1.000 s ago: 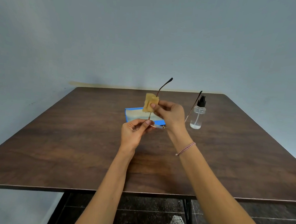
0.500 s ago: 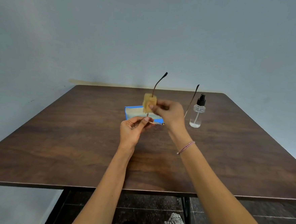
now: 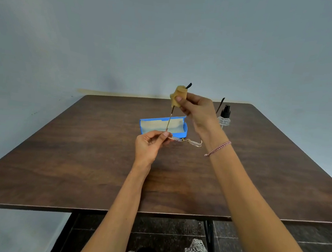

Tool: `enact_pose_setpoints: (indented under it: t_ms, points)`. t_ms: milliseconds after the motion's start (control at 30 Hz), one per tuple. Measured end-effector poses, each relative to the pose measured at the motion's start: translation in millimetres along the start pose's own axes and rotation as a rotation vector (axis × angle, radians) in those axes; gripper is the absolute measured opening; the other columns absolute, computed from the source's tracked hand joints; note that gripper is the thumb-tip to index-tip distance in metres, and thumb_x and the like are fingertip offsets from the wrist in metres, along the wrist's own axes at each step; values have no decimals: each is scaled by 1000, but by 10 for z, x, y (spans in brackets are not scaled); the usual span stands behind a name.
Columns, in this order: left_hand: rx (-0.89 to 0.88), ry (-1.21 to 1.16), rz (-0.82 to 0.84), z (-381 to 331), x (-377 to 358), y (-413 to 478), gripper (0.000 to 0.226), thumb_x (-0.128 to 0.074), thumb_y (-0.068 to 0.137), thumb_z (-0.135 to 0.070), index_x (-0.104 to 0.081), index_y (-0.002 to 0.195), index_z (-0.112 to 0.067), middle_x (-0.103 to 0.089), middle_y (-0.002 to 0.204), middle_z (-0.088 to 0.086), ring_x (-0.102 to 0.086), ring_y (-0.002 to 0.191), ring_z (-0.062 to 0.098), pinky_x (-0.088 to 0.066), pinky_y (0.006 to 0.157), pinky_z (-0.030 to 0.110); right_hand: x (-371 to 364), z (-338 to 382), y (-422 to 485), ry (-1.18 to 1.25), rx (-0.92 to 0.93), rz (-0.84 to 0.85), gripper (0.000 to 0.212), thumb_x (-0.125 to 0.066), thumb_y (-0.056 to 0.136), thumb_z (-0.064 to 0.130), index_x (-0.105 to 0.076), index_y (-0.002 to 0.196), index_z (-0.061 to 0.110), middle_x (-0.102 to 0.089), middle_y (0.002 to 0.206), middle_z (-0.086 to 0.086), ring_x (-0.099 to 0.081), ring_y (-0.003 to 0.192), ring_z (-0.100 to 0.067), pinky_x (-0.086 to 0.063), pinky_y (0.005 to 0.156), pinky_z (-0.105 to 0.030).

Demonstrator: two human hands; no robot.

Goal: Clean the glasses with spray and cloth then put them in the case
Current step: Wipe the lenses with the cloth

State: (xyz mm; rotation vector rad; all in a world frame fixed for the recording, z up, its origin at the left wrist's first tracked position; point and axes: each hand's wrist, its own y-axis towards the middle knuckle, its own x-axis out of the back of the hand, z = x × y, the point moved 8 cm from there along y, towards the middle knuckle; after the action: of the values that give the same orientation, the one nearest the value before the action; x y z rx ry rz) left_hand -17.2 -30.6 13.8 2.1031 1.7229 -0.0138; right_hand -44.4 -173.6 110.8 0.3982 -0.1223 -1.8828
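Note:
My left hand (image 3: pixel 150 146) pinches the thin gold-framed glasses (image 3: pixel 189 141) by the left lens end and holds them above the table, with both arms pointing up. My right hand (image 3: pixel 198 113) pinches a folded yellow cloth (image 3: pixel 178 96) around the upper part of the left arm, just below its black tip. The open blue case (image 3: pixel 162 125), with a pale lining, lies on the table behind the glasses. The clear spray bottle (image 3: pixel 225 115) with a black pump stands to the right, partly hidden by my right hand.
The dark wooden table (image 3: pixel 80 159) reaches from its near edge to a plain grey-blue wall. Black table legs and a dark floor show under the near edge, along with patterned clothing at the bottom.
My right hand has slid the cloth up the glasses' arm, from near the hinge to close under the black tip. My left hand has kept its hold on the frame.

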Motion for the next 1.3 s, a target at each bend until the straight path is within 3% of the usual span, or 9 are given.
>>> enact_pose_setpoints:
  t_ms: [133, 267, 400, 600, 700, 867, 1000, 1167, 1300]
  points:
    - [4, 1, -12, 1, 16, -5, 15, -64, 83, 0, -67, 95, 9, -73, 76, 4, -70, 79, 16, -57, 75, 25, -29, -357, -77, -127, -83, 53, 10, -68, 83, 6, -71, 92, 8, -73, 92, -11, -63, 86, -18, -50, 77, -23]
    - [16, 14, -20, 25, 46, 15, 10, -63, 84, 2, -69, 90, -3, -73, 77, -2, -70, 79, 13, -58, 80, 31, -54, -578, -192, -268, -49, 57, 17, -72, 79, 6, -71, 96, 3, -71, 85, -7, -67, 81, -16, -54, 81, -29]
    - [19, 16, -16, 37, 28, 17, 11, -63, 84, 0, -69, 94, 2, -73, 79, 0, -71, 82, 14, -58, 80, 29, -48, -474, -139, -310, 22, 50, 21, -75, 76, 7, -71, 97, 4, -71, 84, -4, -68, 76, -8, -55, 73, -20]
    - [10, 55, -38, 10, -36, 131, 16, -62, 85, -1, -67, 96, 9, -70, 83, 9, -70, 78, 11, -57, 75, 22, 5, -275, 124, -244, 150, 35, 21, -73, 78, 4, -70, 98, 0, -72, 91, -15, -69, 88, -27, -54, 85, -35]
    - [5, 92, -33, 6, -50, 253, 14, -62, 85, 0, -67, 97, 7, -70, 84, 10, -70, 77, 9, -57, 75, 21, 25, -376, 156, -244, 157, 28, 19, -73, 77, 4, -71, 97, 3, -72, 90, -10, -69, 86, -23, -54, 85, -36]
    - [18, 126, 15, 36, -81, 356, 12, -60, 86, -2, -68, 95, -7, -71, 86, 3, -70, 84, 10, -57, 78, 22, -18, -503, 156, -413, 152, 90, 28, -76, 75, 10, -71, 103, 8, -69, 85, 7, -67, 83, -5, -54, 82, -21]
    - [8, 107, 43, 62, -133, 345, 11, -59, 87, 1, -67, 95, 0, -70, 83, 4, -70, 78, 8, -57, 75, 20, 88, -504, 195, -308, 121, 19, 29, -77, 74, 8, -70, 101, 5, -72, 86, 1, -69, 85, -13, -55, 82, -28]
    - [55, 113, 129, 197, -213, 320, 8, -58, 87, 3, -66, 84, 2, -73, 69, -3, -71, 73, 10, -56, 73, 20, 359, -386, 226, 34, 188, -167, 25, -72, 77, -1, -68, 101, 0, -73, 78, 3, -68, 79, -15, -56, 78, -30]
    - [33, 112, 110, 161, -186, 314, 8, -59, 86, 4, -65, 90, 8, -72, 69, -3, -71, 74, 10, -56, 72, 20, 311, -405, 234, 14, 186, -104, 22, -71, 77, -3, -68, 99, 1, -73, 78, 4, -68, 79, -16, -56, 79, -31]
